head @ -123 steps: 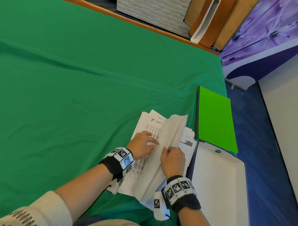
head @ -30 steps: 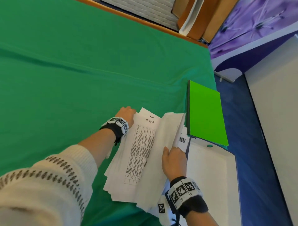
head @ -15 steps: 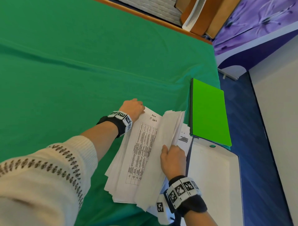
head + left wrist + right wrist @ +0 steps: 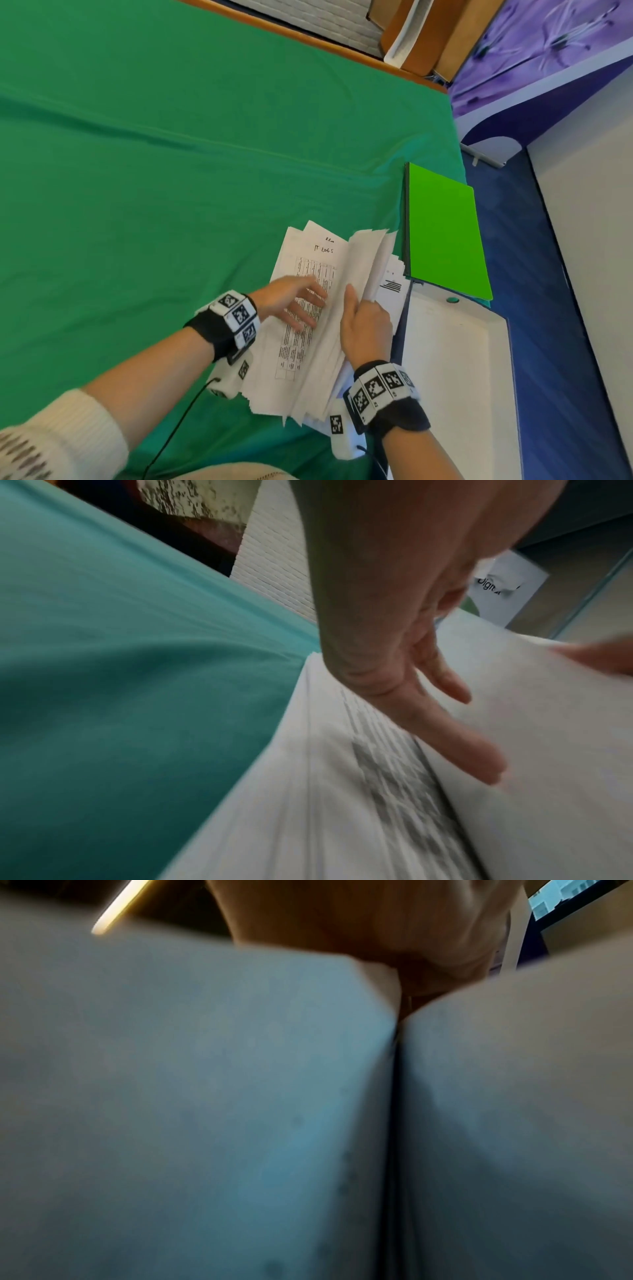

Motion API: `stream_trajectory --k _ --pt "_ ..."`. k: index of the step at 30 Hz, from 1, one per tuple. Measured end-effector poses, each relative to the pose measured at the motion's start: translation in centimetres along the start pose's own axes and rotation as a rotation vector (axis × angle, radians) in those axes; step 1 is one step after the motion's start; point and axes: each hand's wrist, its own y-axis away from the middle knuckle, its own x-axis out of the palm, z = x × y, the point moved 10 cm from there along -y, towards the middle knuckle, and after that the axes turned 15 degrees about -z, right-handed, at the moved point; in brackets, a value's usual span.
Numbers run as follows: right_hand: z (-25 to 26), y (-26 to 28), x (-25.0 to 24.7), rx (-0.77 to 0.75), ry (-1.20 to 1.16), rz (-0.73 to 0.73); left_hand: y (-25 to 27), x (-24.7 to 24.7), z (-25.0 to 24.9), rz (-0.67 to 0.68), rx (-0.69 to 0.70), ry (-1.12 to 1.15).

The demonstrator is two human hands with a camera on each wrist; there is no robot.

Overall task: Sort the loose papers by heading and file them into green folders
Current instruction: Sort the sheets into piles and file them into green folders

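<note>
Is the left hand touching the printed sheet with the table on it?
Touching. In the head view the left hand lies with straight fingers flat on the printed sheet; no gap shows.

The tablecloth [image 4: 171,171] was seen in deep green, the folder [image 4: 445,233] in much brighter lime. White papers [image 4: 308,342] were printed with black tables, and the wristbands [image 4: 236,313] were patterned in black-and-white squares.
</note>
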Motion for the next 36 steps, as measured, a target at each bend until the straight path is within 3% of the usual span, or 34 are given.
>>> stream_trajectory --k 4,6,11,13,18,23,27,31,36 --pt "0.7 0.6 0.2 -0.028 0.061 0.018 0.6 2.0 0.9 0.087 0.139 -0.15" --pt "0.8 0.6 0.2 -0.078 0.118 0.026 -0.1 1.5 0.8 0.062 0.201 -0.279" --pt "0.0 0.0 -0.1 -0.048 0.081 0.01 -4.6 -6.0 -3.0 -0.481 0.367 -0.735" --pt "-0.3 -0.1 -0.2 -0.035 0.062 0.007 -6.3 -7.7 -4.3 -0.545 0.38 -0.802" --pt "-0.6 -0.6 -0.5 -0.048 0.059 0.011 -9.5 -8.4 -5.9 -0.512 0.372 -0.956" --pt "-0.8 -0.8 -0.1 -0.044 0.054 0.025 -8.9 -8.6 -8.5 -0.607 0.448 -1.136" --pt "-0.9 -0.9 0.3 -0.037 0.054 0.026 -8.0 -6.3 -9.9 -0.507 0.598 -1.42" --pt "-0.5 -0.8 0.2 -0.053 0.042 0.026 -7.3 -5.1 -10.1 -0.413 0.613 -1.59" --pt "-0.5 -0.8 -0.1 -0.066 0.055 0.02 -6.0 -4.4 -11.3 -0.416 0.681 -1.71"
